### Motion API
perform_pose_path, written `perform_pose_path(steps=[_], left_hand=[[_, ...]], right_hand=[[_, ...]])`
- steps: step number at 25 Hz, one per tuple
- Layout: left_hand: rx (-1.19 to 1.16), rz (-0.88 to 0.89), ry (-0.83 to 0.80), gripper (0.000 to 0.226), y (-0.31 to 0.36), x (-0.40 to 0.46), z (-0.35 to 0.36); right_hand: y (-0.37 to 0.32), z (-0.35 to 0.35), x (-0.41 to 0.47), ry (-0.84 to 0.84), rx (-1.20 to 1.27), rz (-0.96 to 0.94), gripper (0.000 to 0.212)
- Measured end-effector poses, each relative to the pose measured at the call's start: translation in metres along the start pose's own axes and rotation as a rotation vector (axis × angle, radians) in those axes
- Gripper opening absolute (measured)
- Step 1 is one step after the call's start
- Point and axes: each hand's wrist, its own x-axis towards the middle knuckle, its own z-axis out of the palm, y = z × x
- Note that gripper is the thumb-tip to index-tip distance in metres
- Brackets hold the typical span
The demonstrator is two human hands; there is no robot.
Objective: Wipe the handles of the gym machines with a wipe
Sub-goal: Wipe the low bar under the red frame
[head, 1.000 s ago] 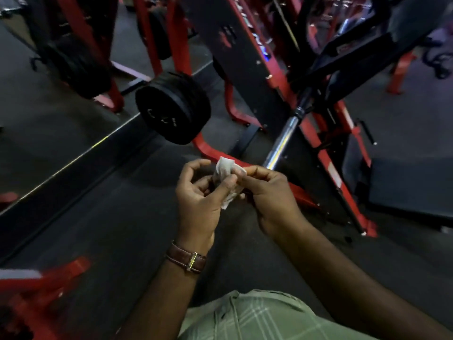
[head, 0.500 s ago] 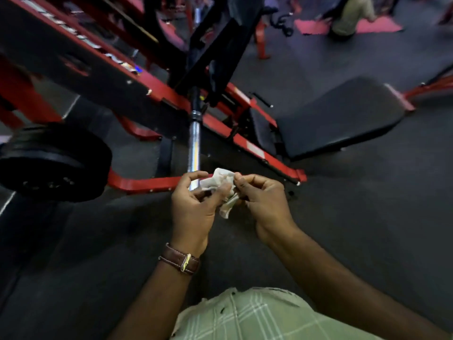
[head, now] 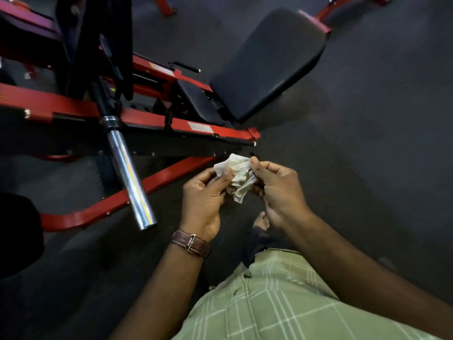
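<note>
Since half a second ago the view has swung right and tipped lower: the black weight plate has slid almost out at the left edge, the chrome bar (head: 128, 177) now runs long and slanted down the left of the picture, and the person's bare foot (head: 261, 220) and green checked shirt (head: 277, 300) show more fully. The hands have kept their hold. The left hand (head: 204, 195), with a brown watch strap (head: 191, 242) at the wrist, pinches the crumpled white wipe (head: 236, 176) between thumb and fingers; the right hand (head: 279, 187) pinches its other side, so both hands are close together and clamped on the wipe, which hangs in the air between them, above the floor.

The wipe touches no handle. The chrome bar's free end lies to the left of the left hand, apart from it. The red machine frame (head: 157, 175) angles behind the hands, and its black padded seat (head: 264, 60) sits beyond them. Dark rubber floor (head: 367, 155) spreads open to the right of the right hand and forearm.
</note>
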Motion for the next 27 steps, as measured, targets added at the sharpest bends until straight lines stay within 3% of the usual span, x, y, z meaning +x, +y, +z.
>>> perform_pose_path(steps=[2, 16, 23, 27], left_hand=[[0.029, -0.055, -0.015, 0.013, -0.003, 0.033, 0.018], [0.211, -0.312, 0.202, 0.025, -0.02, 0.302, 0.112], [0.243, -0.472, 0.207, 0.03, -0.047, 0.433, 0.096], [0.364, -0.55, 0.253, 0.022, -0.089, 0.514, 0.064]], right_hand=[[-0.007, -0.01, 0.032, 0.032, -0.002, 0.033, 0.019], [-0.053, -0.025, 0.294, 0.0, 0.056, 0.309, 0.006], [-0.017, 0.011, 0.402, 0.123, 0.096, 0.389, 0.013], [0.041, 0.036, 0.484, 0.294, 0.14, 0.494, 0.022]])
